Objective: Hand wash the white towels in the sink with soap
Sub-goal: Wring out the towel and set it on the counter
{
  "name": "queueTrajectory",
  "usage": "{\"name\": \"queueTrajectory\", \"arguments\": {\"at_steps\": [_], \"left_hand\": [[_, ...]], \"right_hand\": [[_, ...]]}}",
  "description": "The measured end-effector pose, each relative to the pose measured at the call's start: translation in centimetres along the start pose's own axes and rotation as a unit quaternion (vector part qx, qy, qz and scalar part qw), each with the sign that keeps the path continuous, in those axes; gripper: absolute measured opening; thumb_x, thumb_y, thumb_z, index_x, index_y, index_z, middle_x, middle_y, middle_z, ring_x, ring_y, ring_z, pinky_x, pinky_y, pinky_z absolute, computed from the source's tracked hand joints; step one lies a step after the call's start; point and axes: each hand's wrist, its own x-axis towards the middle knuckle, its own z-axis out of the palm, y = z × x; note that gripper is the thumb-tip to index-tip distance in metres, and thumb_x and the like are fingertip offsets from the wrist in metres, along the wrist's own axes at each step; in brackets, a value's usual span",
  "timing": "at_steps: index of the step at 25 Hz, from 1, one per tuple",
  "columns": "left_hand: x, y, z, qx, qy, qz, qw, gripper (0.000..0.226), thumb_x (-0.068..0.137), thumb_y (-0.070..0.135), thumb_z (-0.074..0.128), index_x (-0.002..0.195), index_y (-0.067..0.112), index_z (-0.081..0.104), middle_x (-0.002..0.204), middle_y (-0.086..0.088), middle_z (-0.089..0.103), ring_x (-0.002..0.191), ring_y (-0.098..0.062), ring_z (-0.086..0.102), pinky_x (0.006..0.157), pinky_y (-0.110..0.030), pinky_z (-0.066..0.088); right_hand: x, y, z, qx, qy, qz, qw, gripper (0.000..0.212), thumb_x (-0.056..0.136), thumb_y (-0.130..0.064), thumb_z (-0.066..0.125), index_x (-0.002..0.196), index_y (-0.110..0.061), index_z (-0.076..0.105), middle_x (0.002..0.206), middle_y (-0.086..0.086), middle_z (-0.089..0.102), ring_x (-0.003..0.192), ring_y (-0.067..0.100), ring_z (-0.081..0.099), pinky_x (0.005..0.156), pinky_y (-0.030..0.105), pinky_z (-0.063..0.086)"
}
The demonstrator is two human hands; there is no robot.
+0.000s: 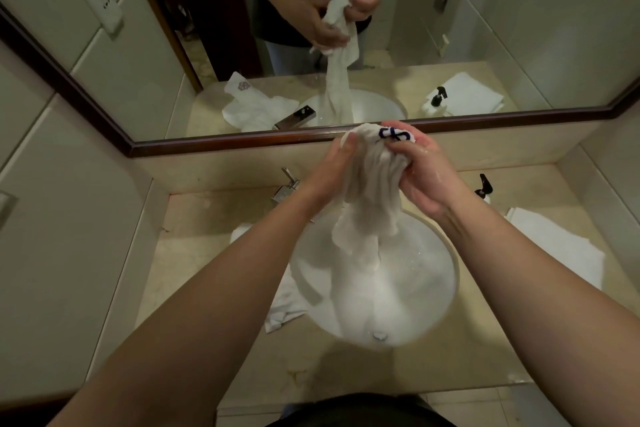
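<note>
A wet white towel (372, 191) with a dark blue emblem at its top hangs bunched between both hands above the round white sink (446, 274). Its lower end trails down into the basin. My left hand (332, 170) grips the towel's left side, fingers wrapped behind it. My right hand (420, 173) grips the upper right part, thumb pinching the cloth just below the emblem. A soap pump bottle (484, 188) with a black head stands at the right, behind my right wrist.
A chrome tap (285, 189) stands left of the basin. A crumpled white towel (284, 305) lies on the beige counter at the sink's left edge. A folded white towel (554, 243) lies on the right. A framed mirror (242, 146) runs along the back wall.
</note>
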Motion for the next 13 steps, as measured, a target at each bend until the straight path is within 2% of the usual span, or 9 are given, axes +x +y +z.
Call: {"name": "queueTrajectory", "arguments": {"at_steps": [1, 4, 7, 8, 10, 13], "left_hand": [[-0.2, -0.1, 0.4, 0.018, -0.015, -0.011, 1.000, 0.061, 0.093, 0.073, 0.032, 0.125, 0.028, 0.056, 0.121, 0.006, 0.064, 0.116, -0.012, 0.060, 0.096, -0.030, 0.051], [-0.6, -1.3, 1.0, 0.047, -0.012, -0.050, 0.998, 0.049, 0.095, 0.068, 0.033, 0.116, 0.032, 0.060, 0.102, 0.010, 0.065, 0.099, -0.010, 0.062, 0.078, -0.027, 0.052], [-0.6, -1.7, 1.2, -0.004, 0.008, -0.073, 0.997, 0.047, 0.098, 0.061, 0.041, 0.115, 0.024, 0.065, 0.105, 0.001, 0.071, 0.103, -0.020, 0.066, 0.087, -0.037, 0.055], [-0.6, -1.8, 1.2, -0.006, 0.014, -0.066, 0.998, 0.046, 0.098, 0.060, 0.043, 0.113, 0.023, 0.066, 0.106, -0.003, 0.072, 0.102, -0.022, 0.068, 0.089, -0.040, 0.056], [-0.6, -1.4, 1.6, 0.016, 0.028, -0.038, 0.999, 0.048, 0.098, 0.061, 0.041, 0.107, 0.022, 0.069, 0.100, -0.005, 0.075, 0.094, -0.020, 0.071, 0.084, -0.038, 0.057], [-0.7, -0.2, 1.8, 0.055, 0.059, -0.019, 0.997, 0.066, 0.099, 0.065, 0.031, 0.099, 0.013, 0.071, 0.067, 0.004, 0.067, 0.062, -0.006, 0.064, 0.060, -0.027, 0.051]], "right_hand": [[0.1, -0.1, 0.2, 0.000, -0.001, -0.003, 1.000, 0.032, 0.095, 0.005, 0.047, 0.122, -0.006, 0.060, 0.106, 0.013, 0.069, 0.103, 0.021, 0.065, 0.089, 0.028, 0.053], [0.1, -0.4, 0.4, -0.024, 0.004, -0.002, 1.000, 0.031, 0.095, 0.002, 0.051, 0.123, -0.006, 0.060, 0.107, 0.013, 0.070, 0.101, 0.020, 0.067, 0.087, 0.027, 0.055], [-0.2, -0.5, -0.2, -0.080, 0.018, 0.027, 0.996, 0.025, 0.095, -0.010, 0.060, 0.119, -0.009, 0.065, 0.109, 0.013, 0.071, 0.100, 0.022, 0.068, 0.089, 0.032, 0.055], [-0.3, -0.4, -0.2, -0.152, 0.036, 0.026, 0.987, 0.021, 0.094, -0.019, 0.064, 0.113, -0.013, 0.068, 0.105, 0.010, 0.072, 0.098, 0.022, 0.068, 0.088, 0.035, 0.054], [-0.3, -0.2, 0.0, -0.321, 0.067, -0.009, 0.945, 0.021, 0.090, -0.037, 0.068, 0.096, -0.017, 0.070, 0.090, 0.002, 0.071, 0.088, 0.018, 0.064, 0.081, 0.036, 0.050], [-0.1, -1.4, 1.1, -0.443, 0.062, -0.009, 0.894, 0.032, 0.086, -0.052, 0.067, 0.088, -0.020, 0.066, 0.084, -0.005, 0.067, 0.080, 0.012, 0.059, 0.073, 0.030, 0.046]]}}
